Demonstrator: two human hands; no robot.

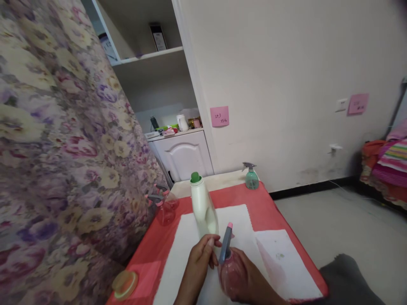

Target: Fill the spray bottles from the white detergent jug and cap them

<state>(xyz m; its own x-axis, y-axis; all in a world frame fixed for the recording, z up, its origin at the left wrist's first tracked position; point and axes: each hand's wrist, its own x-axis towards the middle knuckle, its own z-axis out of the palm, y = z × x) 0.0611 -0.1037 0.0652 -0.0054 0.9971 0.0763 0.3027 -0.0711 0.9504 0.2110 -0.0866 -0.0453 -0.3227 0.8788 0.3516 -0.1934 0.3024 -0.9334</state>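
Observation:
My right hand [246,271] is wrapped around a clear pink spray bottle [231,277] with a grey trigger head [226,243] and a pink nozzle tip. The bottle leans slightly over the white cloth. Just left of the trigger head is my left hand [203,254], its fingers curled in and the thumb against them. Whatever it may pinch is hidden. Behind the left hand, a pale green jug [202,203] with a green cap stands upright on the cloth.
Two pink spray bottles [165,212] stand at the table's left edge, a green spray bottle [252,178] at the back right. A yellowish round lid or dish [125,284] lies front left on the red tablecloth [148,258]. A floral curtain [76,169] hangs left.

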